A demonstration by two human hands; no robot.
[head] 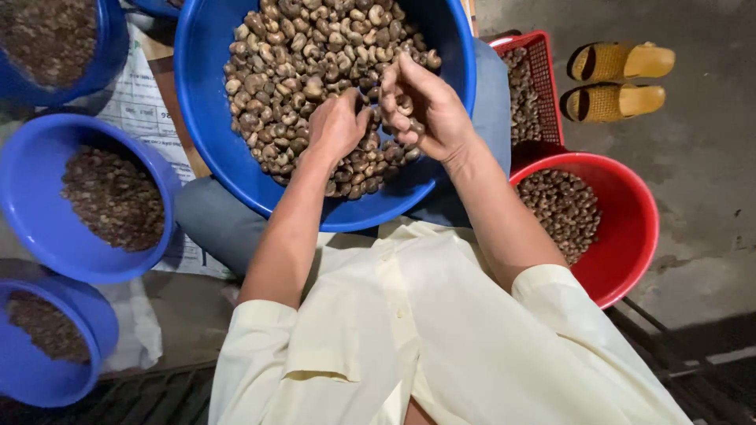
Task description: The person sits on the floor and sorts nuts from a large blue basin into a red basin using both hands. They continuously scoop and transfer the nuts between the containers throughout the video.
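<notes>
Big basin [206, 118] rests on the lap, keeping nuts [291, 63] within reach. Left hand [337, 124] lies knuckles-up on the heap, fingers curled into it; grasp cannot be told. Right hand [421, 106], fingers bent, pinches several nuts. Red bucket [630, 228] stands right, smaller blue bowls [47, 228] left.

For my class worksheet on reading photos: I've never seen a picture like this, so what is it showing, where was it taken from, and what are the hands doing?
There is no machine: a camera on a person's head looks down at their own two hands. A big blue basin of brown nuts rests on their lap. The left hand lies on the nuts, curled. The right hand holds a few nuts in its fingers. Around them: smaller blue basins, a red bucket, a red crate and yellow sandals.
</notes>
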